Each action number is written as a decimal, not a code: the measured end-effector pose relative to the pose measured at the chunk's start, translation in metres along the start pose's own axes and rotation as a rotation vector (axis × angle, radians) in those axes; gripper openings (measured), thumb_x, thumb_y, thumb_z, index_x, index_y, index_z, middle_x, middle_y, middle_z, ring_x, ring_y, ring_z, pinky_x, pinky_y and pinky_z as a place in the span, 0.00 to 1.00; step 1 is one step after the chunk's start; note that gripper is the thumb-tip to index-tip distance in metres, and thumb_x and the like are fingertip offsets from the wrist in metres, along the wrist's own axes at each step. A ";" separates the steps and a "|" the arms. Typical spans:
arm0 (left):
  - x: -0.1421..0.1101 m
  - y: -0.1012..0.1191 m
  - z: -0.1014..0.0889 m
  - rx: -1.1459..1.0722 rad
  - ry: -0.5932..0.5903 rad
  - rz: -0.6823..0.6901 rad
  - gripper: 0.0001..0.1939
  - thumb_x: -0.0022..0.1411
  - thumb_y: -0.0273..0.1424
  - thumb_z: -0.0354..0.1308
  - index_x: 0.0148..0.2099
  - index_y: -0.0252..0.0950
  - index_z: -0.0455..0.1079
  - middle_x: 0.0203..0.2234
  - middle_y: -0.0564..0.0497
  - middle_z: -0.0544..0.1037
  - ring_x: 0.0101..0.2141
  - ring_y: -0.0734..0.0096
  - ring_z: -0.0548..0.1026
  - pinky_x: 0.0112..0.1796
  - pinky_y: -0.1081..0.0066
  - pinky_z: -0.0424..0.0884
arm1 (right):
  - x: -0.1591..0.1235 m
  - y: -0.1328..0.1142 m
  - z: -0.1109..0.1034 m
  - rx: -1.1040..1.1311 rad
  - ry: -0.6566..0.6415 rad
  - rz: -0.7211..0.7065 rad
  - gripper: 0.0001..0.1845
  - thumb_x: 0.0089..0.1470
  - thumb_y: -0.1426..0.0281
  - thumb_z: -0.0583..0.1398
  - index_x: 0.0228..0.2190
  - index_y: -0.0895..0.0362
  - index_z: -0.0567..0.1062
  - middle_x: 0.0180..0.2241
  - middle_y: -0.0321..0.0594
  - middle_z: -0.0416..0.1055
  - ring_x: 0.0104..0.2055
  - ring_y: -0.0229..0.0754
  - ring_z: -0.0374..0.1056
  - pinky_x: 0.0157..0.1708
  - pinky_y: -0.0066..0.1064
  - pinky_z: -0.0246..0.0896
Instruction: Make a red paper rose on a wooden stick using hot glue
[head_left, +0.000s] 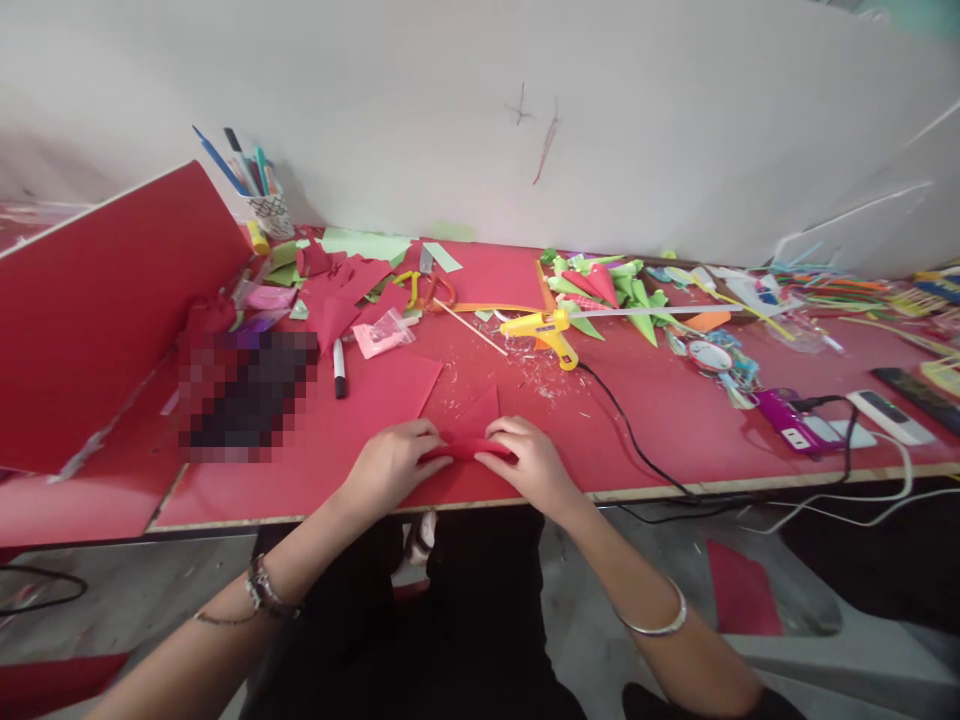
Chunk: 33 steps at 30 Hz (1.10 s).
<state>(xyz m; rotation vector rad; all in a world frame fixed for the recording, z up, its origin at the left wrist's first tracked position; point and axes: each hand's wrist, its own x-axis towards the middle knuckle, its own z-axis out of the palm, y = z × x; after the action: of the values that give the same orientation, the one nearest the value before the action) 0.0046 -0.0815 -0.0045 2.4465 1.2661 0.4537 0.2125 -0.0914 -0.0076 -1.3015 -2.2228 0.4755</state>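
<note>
A sheet of red paper (472, 415) lies on the red table (660, 420) near its front edge, its near side rolled up into a curl. My left hand (394, 462) pinches the left end of that roll. My right hand (525, 460) pinches its right end. Both hands have their fingers bent down onto the paper. A second red sheet (390, 385) lies flat just left of it.
A yellow glue gun (544, 328) with a black cord lies behind the paper. Green and red paper cones (607, 290), a marker (339, 368), scissors (424, 288), a pen cup (268, 212), a power strip (795, 425) and a red board (97, 310) at left crowd the table.
</note>
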 end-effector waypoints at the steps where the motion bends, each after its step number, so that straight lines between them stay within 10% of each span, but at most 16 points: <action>1: 0.001 0.000 0.000 -0.008 0.004 -0.026 0.11 0.59 0.36 0.50 0.35 0.36 0.69 0.31 0.52 0.71 0.31 0.73 0.71 0.30 0.76 0.65 | 0.001 0.000 0.001 0.002 0.005 0.017 0.09 0.51 0.65 0.56 0.28 0.57 0.71 0.32 0.39 0.69 0.35 0.40 0.63 0.35 0.30 0.58; 11: 0.005 -0.004 0.003 0.214 0.038 -0.143 0.14 0.59 0.38 0.50 0.27 0.34 0.62 0.22 0.52 0.68 0.24 0.71 0.67 0.23 0.75 0.57 | 0.003 0.001 0.009 -0.088 0.039 0.089 0.07 0.51 0.67 0.56 0.28 0.58 0.68 0.31 0.42 0.67 0.36 0.42 0.64 0.35 0.30 0.58; 17: 0.004 0.000 0.002 0.260 0.084 -0.132 0.14 0.59 0.36 0.50 0.45 0.33 0.61 0.33 0.48 0.72 0.31 0.67 0.71 0.29 0.71 0.64 | 0.003 0.000 0.012 -0.171 0.040 0.106 0.07 0.52 0.67 0.54 0.27 0.58 0.67 0.31 0.42 0.66 0.35 0.42 0.63 0.34 0.30 0.58; 25: 0.004 0.008 -0.012 0.546 -0.074 0.491 0.19 0.62 0.22 0.42 0.54 0.37 0.58 0.45 0.46 0.69 0.41 0.67 0.67 0.39 0.67 0.61 | 0.004 0.001 0.012 -0.151 0.022 0.093 0.06 0.52 0.68 0.54 0.28 0.58 0.67 0.32 0.43 0.66 0.36 0.43 0.63 0.36 0.31 0.59; 33: 0.005 -0.007 -0.017 0.501 -0.112 0.595 0.18 0.63 0.24 0.42 0.54 0.39 0.59 0.44 0.48 0.71 0.41 0.69 0.68 0.38 0.68 0.60 | 0.004 0.000 0.012 -0.131 0.028 0.110 0.07 0.53 0.67 0.54 0.28 0.58 0.66 0.32 0.42 0.66 0.36 0.43 0.63 0.37 0.31 0.58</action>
<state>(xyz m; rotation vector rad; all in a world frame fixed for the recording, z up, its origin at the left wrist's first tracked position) -0.0050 -0.0707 0.0082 3.2210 0.6331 0.1396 0.2039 -0.0884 -0.0158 -1.4948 -2.1990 0.3541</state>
